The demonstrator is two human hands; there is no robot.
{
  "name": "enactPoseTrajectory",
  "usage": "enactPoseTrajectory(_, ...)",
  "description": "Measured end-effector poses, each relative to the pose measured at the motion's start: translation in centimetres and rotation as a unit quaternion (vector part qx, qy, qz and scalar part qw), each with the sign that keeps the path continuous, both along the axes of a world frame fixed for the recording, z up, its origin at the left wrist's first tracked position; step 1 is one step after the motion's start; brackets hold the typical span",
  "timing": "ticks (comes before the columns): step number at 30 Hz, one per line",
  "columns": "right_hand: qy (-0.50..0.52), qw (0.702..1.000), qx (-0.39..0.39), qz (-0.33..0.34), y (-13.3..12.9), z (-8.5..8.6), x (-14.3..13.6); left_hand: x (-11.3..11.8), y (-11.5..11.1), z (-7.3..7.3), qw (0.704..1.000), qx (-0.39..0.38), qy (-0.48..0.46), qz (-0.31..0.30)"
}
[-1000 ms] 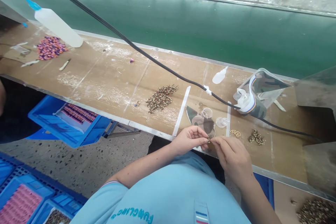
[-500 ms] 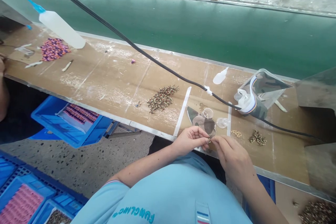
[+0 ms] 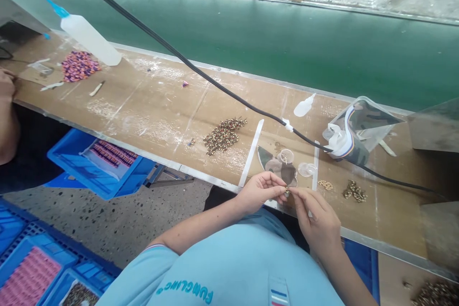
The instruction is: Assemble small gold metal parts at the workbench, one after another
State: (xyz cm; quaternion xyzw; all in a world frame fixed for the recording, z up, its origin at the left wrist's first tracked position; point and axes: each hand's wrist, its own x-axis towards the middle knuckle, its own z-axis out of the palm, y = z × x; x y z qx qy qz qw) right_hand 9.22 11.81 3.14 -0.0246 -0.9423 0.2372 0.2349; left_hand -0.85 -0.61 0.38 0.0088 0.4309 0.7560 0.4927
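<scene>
My left hand (image 3: 260, 192) and my right hand (image 3: 317, 215) meet at the bench's front edge, fingertips almost touching. Pinched in the left fingers is a small gold and dark piece (image 3: 287, 191); the right thumb and forefinger press against it too. Its exact kind is too small to make out. Just beyond the hands lies a camouflage cloth scrap (image 3: 274, 165), bearing a small round clear dish (image 3: 286, 156). Right of the hands are a little heap of gold beads (image 3: 325, 185) and a small pile of gold and dark pieces (image 3: 355, 192).
A larger pile of similar pieces (image 3: 225, 135) lies left of a white tape strip (image 3: 252, 150). A black cable (image 3: 201, 74) crosses above the bench. A clear bag (image 3: 373, 114), a white bottle (image 3: 91, 40) and a pink-purple heap (image 3: 81, 66) stand farther off. A co-worker's arm (image 3: 7, 119) is at left.
The view has shifted slightly, so the bench things appear a little farther right. Both hands stay together at the small piece; the right hand's fingers have turned slightly.
</scene>
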Motion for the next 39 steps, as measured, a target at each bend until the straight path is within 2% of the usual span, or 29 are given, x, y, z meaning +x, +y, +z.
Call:
enactPoseTrajectory(6,0.041,0.999,0.03,0.012,-0.3,-0.6,0.3,0.2,0.1,-0.4,1.0,-0.003,0.002,0.016)
enactPoseTrajectory(11,-0.006,0.996,-0.085,-0.005,0.2,-0.2,0.3,0.2,0.0,-0.3,1.0,-0.007,0.009,0.006)
enactPoseTrajectory(16,-0.053,0.977,-0.206,-0.022,0.5,0.1,0.2,0.1,-0.1,-0.3,1.0,0.003,0.008,0.006)
enactPoseTrajectory(19,-0.068,0.967,-0.244,-0.025,0.5,0.0,0.3,0.2,-0.1,-0.4,1.0,0.004,0.005,0.009)
enactPoseTrajectory(28,-0.045,0.984,-0.162,-0.066,0.4,-0.2,0.3,0.1,-0.1,0.0,1.0,0.011,0.012,-0.003)
enactPoseTrajectory(39,-0.042,0.996,-0.072,-0.019,0.6,-0.3,-0.4,0.1,-0.1,0.2,0.999,-0.013,0.026,-0.013)
